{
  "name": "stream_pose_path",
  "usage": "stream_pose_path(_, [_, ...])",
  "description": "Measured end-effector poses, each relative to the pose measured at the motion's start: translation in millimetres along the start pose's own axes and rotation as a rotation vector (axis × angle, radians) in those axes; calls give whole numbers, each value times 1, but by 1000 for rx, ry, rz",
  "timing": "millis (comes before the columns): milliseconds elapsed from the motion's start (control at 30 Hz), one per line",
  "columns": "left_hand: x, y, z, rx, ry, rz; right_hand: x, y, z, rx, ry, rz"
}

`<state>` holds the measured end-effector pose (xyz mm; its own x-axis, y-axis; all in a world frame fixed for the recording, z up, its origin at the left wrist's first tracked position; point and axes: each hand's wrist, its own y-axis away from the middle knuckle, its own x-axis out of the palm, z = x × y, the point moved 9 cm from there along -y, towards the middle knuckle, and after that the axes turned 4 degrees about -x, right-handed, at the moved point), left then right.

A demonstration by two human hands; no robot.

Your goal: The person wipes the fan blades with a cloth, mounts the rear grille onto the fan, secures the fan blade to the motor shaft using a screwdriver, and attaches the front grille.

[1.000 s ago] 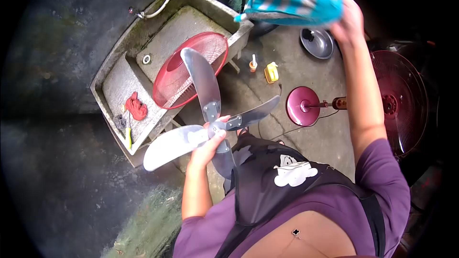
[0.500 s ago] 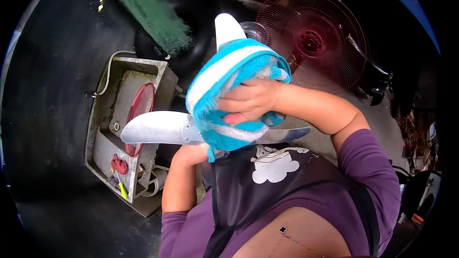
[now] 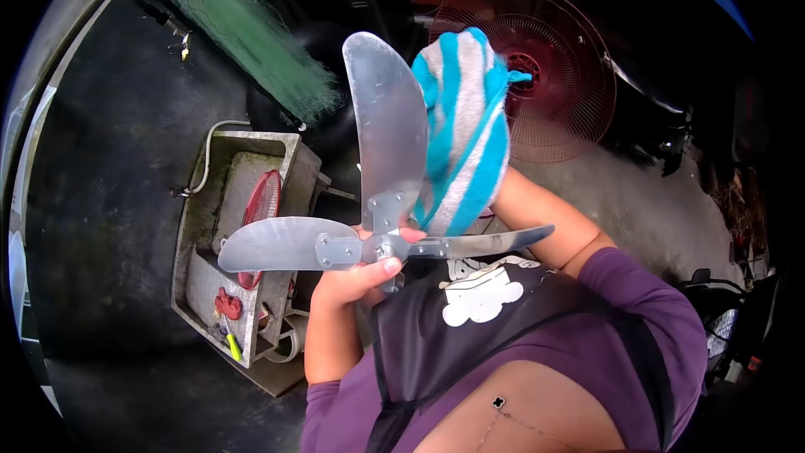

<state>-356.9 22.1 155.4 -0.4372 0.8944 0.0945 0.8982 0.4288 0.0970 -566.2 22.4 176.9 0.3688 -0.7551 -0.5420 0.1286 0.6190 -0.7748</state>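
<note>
A metal fan blade assembly (image 3: 391, 134) faces me, one broad blade pointing up and others reaching left and right. My left hand (image 3: 360, 277) is closed around its hub, the thumb lying at the front by the central fitting. To the right of the upper blade hangs a blue-and-white striped towel (image 3: 470, 143), bunched up and touching or overlapping that blade's edge. My right hand is hidden by the towel; only the wrist (image 3: 508, 191) and forearm show below it, and the towel moves with that hand.
A stone sink (image 3: 289, 155) on the left holds a red fan guard (image 3: 262, 201), a reddish cloth (image 3: 227, 304) and a yellow-green handled tool (image 3: 234, 347). A red fan grille (image 3: 579, 101) stands behind the towel. A green broom (image 3: 251, 42) leans at upper left.
The towel and my right hand have moved up and to the right, off the hub and blades. The hub and my left thumb now show, and the upper blade is uncovered.
</note>
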Motion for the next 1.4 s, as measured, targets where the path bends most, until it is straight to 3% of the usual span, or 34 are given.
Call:
stream_pose_path(100, [5,3,-18,35,-41,-10,-40,-5,22,-7,-28,-9])
stream_pose_path(233, [11,0,0,50,-251,37,-37,-6,101,-310,-92,159])
stream_pose_path(267, [15,3,-3,38,-127,-96,-27,-7,100,-326,-53,162])
stream_pose_path(300, [17,4,4,-150,79,-117,-18,-10,89,-325,-15,145])
stream_pose_path(367, [34,-2,-13,-132,-71,-3,-7,-17,50,-261,76,94])
stream_pose_path(400, [37,0,2,-224,-143,39,-3,-20,22,-202,129,77])
stream_pose_path(500, [50,-8,-9,-150,-401,78,-4,-12,-87,115,175,121])
stream_pose_path(567, [46,-5,-42,164,-610,124,-29,1,-143,281,160,59])
stream_pose_path(600, [22,2,-38,49,-473,31,-49,3,-151,325,158,-7])
stream_pose_path(633, [-2,14,-31,-68,-327,-73,-68,2,-141,341,147,-73])
stream_pose_path(733, [-70,36,-44,78,-130,-490,-105,-5,-72,269,38,-124])
stream_pose_path(800, [-97,41,-55,221,-71,-657,-103,-3,-9,123,-76,-12])
stream_pose_path(833, [-98,36,-61,296,-13,-701,-93,0,24,27,-134,82])
stream_pose_path(900, [-97,27,-60,232,-46,-763,-66,10,84,-169,-240,270])
stream_pose_path(1000, [-72,2,-48,230,102,-633,-23,20,137,-367,-279,393])
stream_pose_path(1067, [-101,-10,30,207,18,-639,7,16,144,-415,-229,355])
stream_pose_path(1100, [-115,-16,69,196,-23,-641,23,14,140,-417,-192,331])
stream_pose_path(1167, [-84,-16,28,153,227,-444,49,11,124,-390,-110,269])
stream_pose_path(1233, [-76,-22,18,-2,247,-561,65,13,91,-326,-26,237])
stream_pose_path(1333, [-67,-5,-34,124,-3,-536,73,34,-9,-78,30,216])
stream_pose_path(1367, [-79,9,-41,190,-4,-611,62,37,-39,96,-66,188])
stream_pose_path(1400, [-94,18,-36,219,96,-631,53,40,-58,132,55,194])
